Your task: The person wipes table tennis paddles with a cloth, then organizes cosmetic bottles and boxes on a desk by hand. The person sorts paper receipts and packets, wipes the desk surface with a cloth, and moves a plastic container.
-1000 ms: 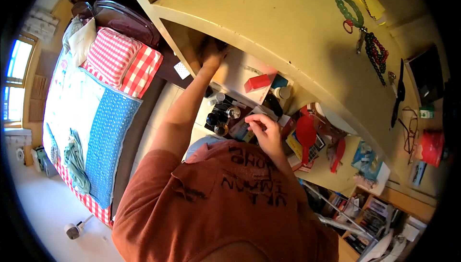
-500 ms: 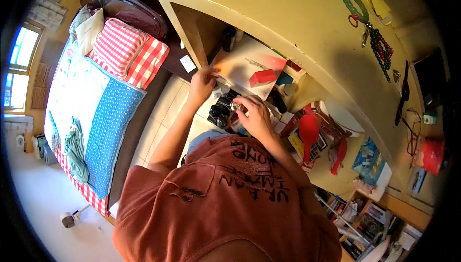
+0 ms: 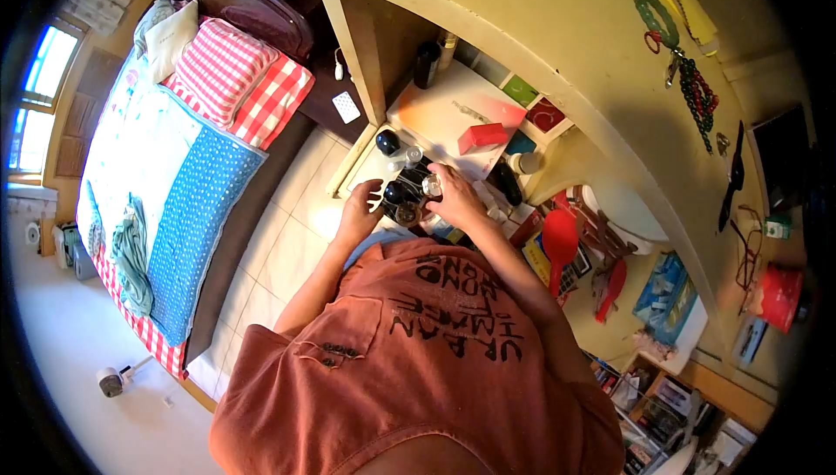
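Observation:
My right hand point(image 3: 459, 195) is closed round a small clear-topped jar point(image 3: 432, 185). My left hand point(image 3: 358, 215) has its thumb and fingers apart at the left side of a cluster of small bottles; whether it touches them I cannot tell. In that cluster are a dark round-topped bottle point(image 3: 396, 192), a clear-lidded jar point(image 3: 407, 214) and, behind, another clear-topped jar point(image 3: 411, 155). A separate dark rounded bottle point(image 3: 387, 141) stands further back on the pale surface, beyond my left hand.
A red box point(image 3: 482, 137) lies on a white and orange box point(image 3: 453, 114) behind the bottles. A tall black bottle point(image 3: 427, 66) stands at the back. To the right are a red paddle-shaped thing point(image 3: 559, 240) and assorted clutter. A bed point(image 3: 187, 240) is at left.
My left hand has come back from the far left, near the white box, to the bottle cluster. A dark rounded bottle now shows where it was. My right hand stays at the small jar.

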Action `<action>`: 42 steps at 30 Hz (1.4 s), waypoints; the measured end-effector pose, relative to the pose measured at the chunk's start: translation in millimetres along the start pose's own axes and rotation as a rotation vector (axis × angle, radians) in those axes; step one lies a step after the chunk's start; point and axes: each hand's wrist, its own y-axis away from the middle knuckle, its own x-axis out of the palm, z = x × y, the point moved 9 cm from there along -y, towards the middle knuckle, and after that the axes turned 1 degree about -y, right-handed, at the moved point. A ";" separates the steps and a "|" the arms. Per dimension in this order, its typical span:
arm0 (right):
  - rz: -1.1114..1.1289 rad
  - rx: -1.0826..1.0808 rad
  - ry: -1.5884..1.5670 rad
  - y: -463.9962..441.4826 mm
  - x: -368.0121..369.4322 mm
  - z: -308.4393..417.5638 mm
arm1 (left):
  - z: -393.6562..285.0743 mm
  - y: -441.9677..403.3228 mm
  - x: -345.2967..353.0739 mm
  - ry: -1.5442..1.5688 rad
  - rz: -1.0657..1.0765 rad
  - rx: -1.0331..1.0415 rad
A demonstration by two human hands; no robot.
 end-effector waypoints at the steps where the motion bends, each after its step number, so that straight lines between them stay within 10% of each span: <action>1: 0.049 0.021 -0.003 -1.2 5.2 -2.9 | -2.8 -2.6 2.2 -0.058 0.034 0.029; 42: 0.004 -0.188 0.092 -65.3 -16.5 35.5 | 11.4 -2.5 -0.1 -0.142 0.025 0.019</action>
